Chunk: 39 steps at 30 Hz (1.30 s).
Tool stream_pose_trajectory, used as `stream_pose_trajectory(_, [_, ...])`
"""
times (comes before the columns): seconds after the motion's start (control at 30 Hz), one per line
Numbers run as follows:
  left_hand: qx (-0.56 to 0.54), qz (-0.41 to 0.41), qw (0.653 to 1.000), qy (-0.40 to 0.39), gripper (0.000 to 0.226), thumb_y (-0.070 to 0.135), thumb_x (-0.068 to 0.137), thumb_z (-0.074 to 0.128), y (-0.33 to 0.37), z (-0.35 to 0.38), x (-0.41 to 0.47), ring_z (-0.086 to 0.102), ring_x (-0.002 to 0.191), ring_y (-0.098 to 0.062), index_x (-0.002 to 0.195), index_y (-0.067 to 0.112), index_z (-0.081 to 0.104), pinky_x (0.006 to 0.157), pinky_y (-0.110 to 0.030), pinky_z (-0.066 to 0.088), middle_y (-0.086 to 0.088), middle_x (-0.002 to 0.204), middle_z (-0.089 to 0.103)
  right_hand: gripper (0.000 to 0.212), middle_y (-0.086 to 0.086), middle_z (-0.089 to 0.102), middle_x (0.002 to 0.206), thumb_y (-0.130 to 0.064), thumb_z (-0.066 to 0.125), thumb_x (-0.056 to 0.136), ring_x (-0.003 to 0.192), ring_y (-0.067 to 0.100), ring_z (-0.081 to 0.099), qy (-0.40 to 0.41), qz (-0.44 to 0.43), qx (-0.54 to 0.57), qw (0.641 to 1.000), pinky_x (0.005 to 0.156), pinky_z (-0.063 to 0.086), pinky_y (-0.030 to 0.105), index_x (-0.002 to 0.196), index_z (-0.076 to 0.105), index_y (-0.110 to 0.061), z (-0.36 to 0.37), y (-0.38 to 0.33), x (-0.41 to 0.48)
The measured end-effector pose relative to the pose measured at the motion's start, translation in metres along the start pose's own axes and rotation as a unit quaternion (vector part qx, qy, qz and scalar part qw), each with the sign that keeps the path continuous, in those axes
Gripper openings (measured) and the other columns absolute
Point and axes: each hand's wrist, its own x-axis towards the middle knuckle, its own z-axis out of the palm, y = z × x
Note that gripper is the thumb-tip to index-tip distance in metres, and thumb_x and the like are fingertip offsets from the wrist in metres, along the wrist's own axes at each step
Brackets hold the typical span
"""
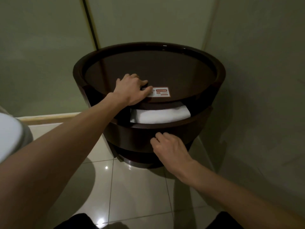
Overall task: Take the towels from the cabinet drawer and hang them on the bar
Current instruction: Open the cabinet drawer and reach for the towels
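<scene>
The round dark-brown wooden cabinet (149, 75) looks glossy and smooth. In its drawer lies a folded white cloth towel (162, 115), matt. Below, pale floor tiles (138, 192) shine.

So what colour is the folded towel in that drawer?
White. The head view shows the towel lying in the dark brown cabinet's open drawer.

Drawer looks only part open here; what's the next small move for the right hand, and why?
Probably pull the drawer further out with the right hand, which touches its front. The white towel lies partly under the cabinet top, which the left hand rests on.
</scene>
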Motion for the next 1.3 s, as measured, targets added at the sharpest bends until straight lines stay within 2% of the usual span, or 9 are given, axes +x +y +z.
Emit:
stream_pose_trajectory(0.13, [-0.006, 0.007, 1.000, 0.000, 0.061, 0.064, 0.090, 0.031, -0.001, -0.002, 0.000, 0.046, 0.120, -0.032, 0.136, 0.028, 0.050, 0.099, -0.056, 0.039, -0.011, 0.131, 0.052, 0.042, 0.003, 0.051, 0.056, 0.001, 0.087, 0.035, 0.047, 0.018, 0.048, 0.008, -0.012, -0.010, 1.000, 0.047, 0.027, 0.023, 0.056, 0.053, -0.014, -0.007, -0.007, -0.017])
stream_pose_trajectory(0.3, [-0.010, 0.013, 1.000, 0.000, 0.062, 0.063, 0.090, 0.031, -0.001, -0.002, -0.003, 0.047, 0.119, -0.033, 0.135, 0.027, 0.051, 0.099, -0.054, 0.040, -0.013, 0.130, 0.053, 0.040, 0.004, 0.052, 0.057, 0.004, 0.084, 0.035, 0.048, 0.019, 0.049, 0.019, -0.032, -0.020, 0.999, 0.044, 0.029, 0.024, 0.056, 0.055, -0.013, -0.015, -0.018, -0.040])
stream_pose_trajectory(0.43, [-0.014, 0.019, 1.000, 0.004, 0.063, 0.064, 0.088, 0.029, -0.002, -0.003, -0.003, 0.050, 0.117, -0.033, 0.134, 0.026, 0.053, 0.096, -0.054, 0.042, -0.014, 0.128, 0.055, 0.027, 0.004, 0.052, 0.057, 0.002, 0.076, 0.046, 0.048, 0.020, 0.049, 0.033, -0.048, -0.015, 0.998, 0.044, 0.031, 0.025, 0.056, 0.055, -0.013, -0.023, -0.026, -0.056])
stream_pose_trajectory(0.63, [-0.019, 0.017, 1.000, -0.003, 0.064, 0.064, 0.089, 0.030, -0.004, -0.002, -0.003, 0.048, 0.120, -0.030, 0.136, 0.027, 0.051, 0.098, -0.055, 0.041, -0.011, 0.133, 0.053, 0.015, 0.002, 0.052, 0.056, -0.004, 0.066, 0.051, 0.047, 0.018, 0.049, 0.024, -0.073, -0.027, 0.997, 0.044, 0.031, 0.024, 0.054, 0.057, -0.015, -0.032, -0.035, -0.076])
stream_pose_trajectory(0.83, [-0.014, 0.017, 1.000, -0.005, 0.063, 0.064, 0.090, 0.030, -0.005, -0.001, -0.001, 0.048, 0.119, -0.030, 0.137, 0.027, 0.049, 0.097, -0.055, 0.042, -0.011, 0.133, 0.052, 0.027, 0.002, 0.052, 0.054, -0.006, 0.081, 0.041, 0.046, 0.017, 0.049, 0.005, -0.068, -0.028, 0.997, 0.043, 0.030, 0.023, 0.053, 0.058, -0.014, -0.037, -0.041, -0.081])
stream_pose_trajectory(0.93, [-0.016, 0.019, 1.000, -0.011, 0.065, 0.066, 0.088, 0.028, -0.006, 0.000, 0.000, 0.049, 0.117, -0.031, 0.137, 0.028, 0.048, 0.095, -0.056, 0.042, -0.012, 0.130, 0.052, 0.028, 0.002, 0.052, 0.054, -0.005, 0.080, 0.040, 0.046, 0.017, 0.048, 0.002, -0.059, -0.031, 0.998, 0.045, 0.027, 0.023, 0.053, 0.057, -0.014, -0.038, -0.042, -0.081])
stream_pose_trajectory(1.03, [-0.017, 0.015, 1.000, -0.010, 0.066, 0.066, 0.088, 0.027, -0.007, 0.000, -0.001, 0.049, 0.116, -0.030, 0.137, 0.028, 0.049, 0.095, -0.055, 0.042, -0.012, 0.130, 0.053, 0.025, 0.002, 0.052, 0.055, -0.005, 0.077, 0.042, 0.047, 0.017, 0.049, 0.002, -0.061, -0.033, 0.998, 0.043, 0.032, 0.023, 0.054, 0.057, -0.014, -0.037, -0.042, -0.082])
stream_pose_trajectory(1.2, [-0.019, 0.015, 1.000, -0.014, 0.064, 0.065, 0.088, 0.029, -0.005, 0.000, -0.001, 0.049, 0.116, -0.031, 0.137, 0.028, 0.049, 0.095, -0.055, 0.042, -0.012, 0.129, 0.053, 0.014, 0.002, 0.052, 0.056, -0.004, 0.066, 0.049, 0.047, 0.017, 0.049, -0.005, -0.058, -0.025, 0.998, 0.044, 0.031, 0.023, 0.055, 0.057, -0.014, -0.041, -0.043, -0.082])
stream_pose_trajectory(1.3, [-0.019, 0.014, 1.000, -0.021, 0.067, 0.067, 0.087, 0.027, -0.006, -0.001, -0.002, 0.049, 0.115, -0.031, 0.138, 0.029, 0.047, 0.096, -0.056, 0.042, -0.012, 0.130, 0.052, 0.023, 0.002, 0.053, 0.057, -0.008, 0.080, 0.050, 0.047, 0.017, 0.050, -0.035, -0.059, -0.022, 0.997, 0.046, 0.031, 0.023, 0.058, 0.059, -0.015, -0.041, -0.043, -0.082])
